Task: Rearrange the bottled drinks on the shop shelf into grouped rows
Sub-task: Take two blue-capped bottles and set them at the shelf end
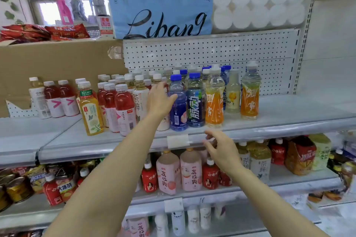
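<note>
Where our left hand (160,100) reaches onto the drinks shelf (269,119), its straight fingers (169,98) lie against the left side of a blue-capped bottle (178,109) w/ a dark blue label, thumb side up; we can't tell whether any finger curls behind it. That bottle stands upright in the front row, just left of a 2nd blue-capped bottle (195,106) w/ white characters, touching or nearly so. Right of these: an orange-label clear bottle (214,102), a pale yellow bottle (233,96) set further back, and another orange-label bottle (250,94), slightly apart. Left of the hand: a white tea bottle (140,100), several red drinks (124,107) and a yellow tea bottle (90,109), tilted by the wide lens. Our right hand (221,150) hovers lower, in front of the shelf's front edge, near a white price tag (178,140); fingers loosely spread, holding nothing. Blue tissue pack (159,7) on the top shelf.
</note>
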